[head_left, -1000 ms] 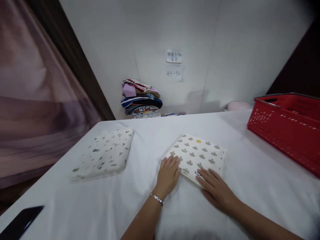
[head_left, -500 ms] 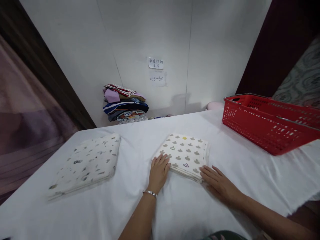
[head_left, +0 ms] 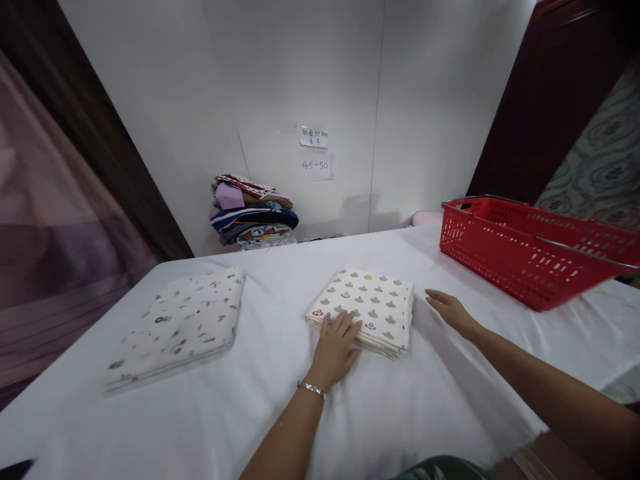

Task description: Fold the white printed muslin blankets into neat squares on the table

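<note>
A folded white cloth (head_left: pixel 367 303) with rows of grey mushroom-like shapes and a few coloured ones lies flat in front of me. My left hand (head_left: pixel 336 343), a silver bracelet at its wrist, rests with spread fingers on the cloth's near edge. Just off the right side of that cloth hovers my right hand (head_left: pixel 453 313), fingers stretched out and nothing in them. To the left lies another folded white cloth (head_left: pixel 183 327), printed with small dark and grey motifs; neither hand touches it.
A white sheet (head_left: pixel 280 407) covers the table. On the right stands a red plastic basket (head_left: pixel 505 257) with metal handles. Beyond the far edge rises a stack of folded fabrics (head_left: pixel 255 217), near a wall with paper notes (head_left: pixel 315 165). A pinkish curtain (head_left: pixel 55 267) hangs at left.
My right hand has left the cloth's right corner and moved up and away to the right. My left hand has slid a little rightward along the near edge.
</note>
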Action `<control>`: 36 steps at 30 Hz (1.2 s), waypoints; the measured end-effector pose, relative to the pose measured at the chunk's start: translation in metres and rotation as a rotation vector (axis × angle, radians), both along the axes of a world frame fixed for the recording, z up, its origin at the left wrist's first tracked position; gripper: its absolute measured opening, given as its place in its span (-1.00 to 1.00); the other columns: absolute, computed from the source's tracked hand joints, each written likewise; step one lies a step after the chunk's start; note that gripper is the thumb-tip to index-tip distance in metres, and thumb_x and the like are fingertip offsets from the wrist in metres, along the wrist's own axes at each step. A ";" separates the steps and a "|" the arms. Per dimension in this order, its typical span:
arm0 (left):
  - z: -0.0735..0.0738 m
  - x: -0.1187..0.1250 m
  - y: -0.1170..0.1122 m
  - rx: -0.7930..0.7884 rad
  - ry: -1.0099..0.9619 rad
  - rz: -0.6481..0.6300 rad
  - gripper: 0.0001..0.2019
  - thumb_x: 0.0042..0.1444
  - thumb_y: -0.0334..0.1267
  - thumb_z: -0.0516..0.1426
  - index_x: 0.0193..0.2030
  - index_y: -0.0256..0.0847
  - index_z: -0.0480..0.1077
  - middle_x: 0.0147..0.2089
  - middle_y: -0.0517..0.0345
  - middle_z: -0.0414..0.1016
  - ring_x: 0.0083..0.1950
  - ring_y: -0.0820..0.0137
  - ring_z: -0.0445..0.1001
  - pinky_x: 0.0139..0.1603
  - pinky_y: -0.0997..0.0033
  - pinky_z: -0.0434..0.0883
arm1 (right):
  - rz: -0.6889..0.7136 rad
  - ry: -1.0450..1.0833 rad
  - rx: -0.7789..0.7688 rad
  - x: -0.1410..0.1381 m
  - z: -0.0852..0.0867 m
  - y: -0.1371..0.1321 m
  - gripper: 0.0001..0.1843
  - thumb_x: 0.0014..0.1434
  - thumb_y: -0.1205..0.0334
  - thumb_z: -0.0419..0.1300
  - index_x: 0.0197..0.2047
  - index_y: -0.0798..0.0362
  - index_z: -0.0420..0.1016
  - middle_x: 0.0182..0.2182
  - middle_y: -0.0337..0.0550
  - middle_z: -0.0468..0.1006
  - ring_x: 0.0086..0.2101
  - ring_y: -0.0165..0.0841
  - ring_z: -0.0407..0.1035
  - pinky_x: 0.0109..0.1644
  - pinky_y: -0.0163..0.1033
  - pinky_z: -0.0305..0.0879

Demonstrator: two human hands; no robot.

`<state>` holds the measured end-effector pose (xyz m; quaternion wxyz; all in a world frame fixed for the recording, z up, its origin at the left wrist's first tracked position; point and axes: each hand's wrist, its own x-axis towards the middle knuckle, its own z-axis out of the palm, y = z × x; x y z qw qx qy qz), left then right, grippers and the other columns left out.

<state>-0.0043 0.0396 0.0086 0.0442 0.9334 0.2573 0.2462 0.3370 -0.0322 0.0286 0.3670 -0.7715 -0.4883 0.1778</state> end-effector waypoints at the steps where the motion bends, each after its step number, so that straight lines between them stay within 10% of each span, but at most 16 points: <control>1: -0.002 0.001 0.000 -0.004 0.004 0.008 -0.47 0.06 -0.29 0.13 0.20 -0.07 0.14 0.28 0.06 0.14 0.32 0.21 0.01 0.30 -0.10 -0.17 | 0.008 0.004 -0.002 0.002 0.002 0.011 -0.46 0.15 -0.01 0.02 0.09 0.14 0.36 0.09 -0.02 0.34 0.08 -0.20 0.21 0.20 -0.05 0.05; 10: -0.004 0.007 0.005 0.021 0.020 0.077 -0.72 0.14 -0.37 0.04 -0.02 -0.04 0.31 0.13 0.12 0.35 0.22 0.22 0.20 0.27 -0.13 -0.06 | 0.184 0.078 -0.130 0.012 0.004 0.090 -0.41 -0.13 0.05 0.31 -0.02 0.12 0.46 -0.06 -0.03 0.48 -0.05 -0.14 0.34 0.10 -0.11 0.18; 21: 0.010 -0.015 0.062 -0.114 0.052 0.275 -0.60 0.02 -0.51 0.01 -0.02 -0.07 0.39 0.18 0.04 0.29 0.22 0.17 0.18 0.18 -0.04 0.14 | 0.207 0.330 -0.279 -0.021 -0.019 -0.021 -0.29 0.04 -0.11 0.15 0.20 0.05 0.21 -0.38 -0.10 0.50 -0.49 -0.34 0.39 -0.49 -0.27 0.34; 36: 0.011 0.004 -0.034 -0.229 -0.063 0.102 -0.74 0.11 -0.15 0.11 -0.04 0.00 0.38 0.08 0.16 0.38 0.19 0.27 0.20 0.27 -0.01 -0.06 | 0.240 0.377 -0.388 -0.050 -0.001 -0.036 -0.22 0.03 -0.12 0.14 0.27 -0.04 0.07 -0.37 -0.13 0.51 -0.50 -0.32 0.37 -0.49 -0.24 0.33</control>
